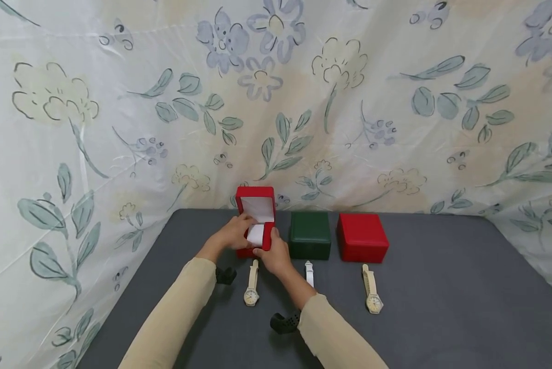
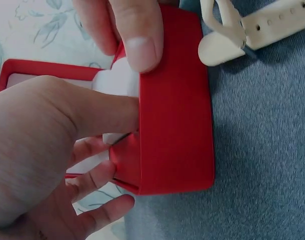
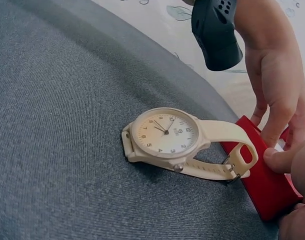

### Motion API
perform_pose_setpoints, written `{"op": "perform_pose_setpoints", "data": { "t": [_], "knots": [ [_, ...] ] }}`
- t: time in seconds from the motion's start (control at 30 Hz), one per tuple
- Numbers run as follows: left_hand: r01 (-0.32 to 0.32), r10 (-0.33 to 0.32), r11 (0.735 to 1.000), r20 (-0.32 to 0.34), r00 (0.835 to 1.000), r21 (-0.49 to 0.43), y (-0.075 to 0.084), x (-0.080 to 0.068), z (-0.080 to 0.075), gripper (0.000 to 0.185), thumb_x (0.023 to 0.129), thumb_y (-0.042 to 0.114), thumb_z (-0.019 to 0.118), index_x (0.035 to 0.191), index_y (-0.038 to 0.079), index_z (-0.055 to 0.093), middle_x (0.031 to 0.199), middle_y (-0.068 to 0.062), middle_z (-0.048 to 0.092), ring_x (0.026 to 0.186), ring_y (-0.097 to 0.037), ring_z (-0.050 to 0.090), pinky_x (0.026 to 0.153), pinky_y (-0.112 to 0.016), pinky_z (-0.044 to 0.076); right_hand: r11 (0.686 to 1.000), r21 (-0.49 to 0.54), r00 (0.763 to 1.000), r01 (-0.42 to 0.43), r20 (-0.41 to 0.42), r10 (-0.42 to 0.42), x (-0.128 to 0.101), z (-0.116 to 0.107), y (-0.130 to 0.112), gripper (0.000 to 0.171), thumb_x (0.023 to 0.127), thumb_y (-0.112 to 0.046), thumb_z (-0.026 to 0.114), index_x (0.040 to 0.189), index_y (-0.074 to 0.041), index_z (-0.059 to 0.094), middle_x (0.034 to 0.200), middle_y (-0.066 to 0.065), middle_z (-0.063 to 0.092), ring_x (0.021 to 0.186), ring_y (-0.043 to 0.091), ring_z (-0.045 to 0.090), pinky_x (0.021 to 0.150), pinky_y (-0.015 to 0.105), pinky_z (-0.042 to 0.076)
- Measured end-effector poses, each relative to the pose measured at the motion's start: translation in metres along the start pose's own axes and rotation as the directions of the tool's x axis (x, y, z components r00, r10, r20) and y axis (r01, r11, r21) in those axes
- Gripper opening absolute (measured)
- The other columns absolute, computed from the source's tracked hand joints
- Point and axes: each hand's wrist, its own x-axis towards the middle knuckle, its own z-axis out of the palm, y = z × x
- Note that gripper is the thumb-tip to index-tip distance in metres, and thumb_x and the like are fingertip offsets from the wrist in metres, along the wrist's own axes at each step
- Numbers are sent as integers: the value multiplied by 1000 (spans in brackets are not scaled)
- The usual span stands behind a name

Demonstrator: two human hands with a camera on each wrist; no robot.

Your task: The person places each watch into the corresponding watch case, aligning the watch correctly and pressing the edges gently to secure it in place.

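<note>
A red watch box [image 1: 255, 191] stands with its lid raised, white lining showing inside. In it sits a white cushion [image 1: 256, 235]. My left hand [image 1: 232, 233] reaches in from the left and pinches the cushion, its thumb sunk behind the box's front wall [image 2: 177, 120] in the left wrist view. From the right, my right hand [image 1: 276, 256] grips the box, thumb on the front rim. Just in front of the box lies a cream watch [image 1: 251, 287], strap toward the box. The right wrist view shows its round dial [image 3: 166, 134] close up.
To the right stand a closed green box [image 1: 310, 236] and a closed red box [image 1: 362, 237]. A white watch strap [image 1: 309, 272] lies before the green box, partly hidden by my right arm. Another cream watch [image 1: 372, 292] lies before the closed red one. Behind hangs a floral cloth [image 1: 276, 128].
</note>
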Motion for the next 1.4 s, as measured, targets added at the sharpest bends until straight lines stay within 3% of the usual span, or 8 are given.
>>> {"op": "perform_pose_setpoints", "data": {
  "t": [0.43,0.57,0.73,0.9,1.2,1.4],
  "knots": [
    [-24,26,999,36,999,-48,4,-4,-14,68,76,14,78,136,7,47,135,-16,49,114,-29,51,98,-48,50,1000,0,1000,-8,10,8,-1,-2,-3,76,84,-14,75,145,2,32,137,21,53,120,33,56,98,47,50],
    [-38,39,996,19,999,-81,3,-7,-14,70,76,13,79,137,7,44,134,-16,50,114,-29,51,99,-49,50,1000,-17,1000,21,9,-20,-2,-4,0,75,83,-14,75,144,2,34,137,19,52,120,33,56,99,46,50],
    [-79,74,988,-48,996,-129,-3,-14,-13,69,79,12,76,139,6,42,135,-17,52,114,-31,52,100,-50,49,995,-27,996,94,12,-94,-6,-8,2,78,83,-13,75,146,0,31,139,18,49,122,34,54,99,47,50],
    [-115,88,966,-121,989,-230,-9,-27,-13,71,80,10,76,142,7,40,138,-18,48,116,-35,54,94,-48,53,988,-16,987,156,46,-155,-13,-14,1,78,84,-13,73,147,-2,29,142,15,46,123,32,53,98,48,51],
    [-126,76,912,-141,987,-391,-19,-56,-9,73,79,10,79,143,12,42,138,-19,43,115,-42,57,82,-45,58,983,-37,981,178,84,-175,-28,-24,-5,70,87,-16,71,146,-3,35,148,14,43,129,32,49,104,50,45],
    [-125,57,876,-158,986,-465,-23,-71,-4,76,77,18,81,143,16,43,139,-17,42,116,-41,55,78,-41,60,980,-66,980,189,83,-183,-39,-31,-12,65,87,-18,72,143,-7,40,148,12,44,132,30,47,103,47,47]
  ]
}}
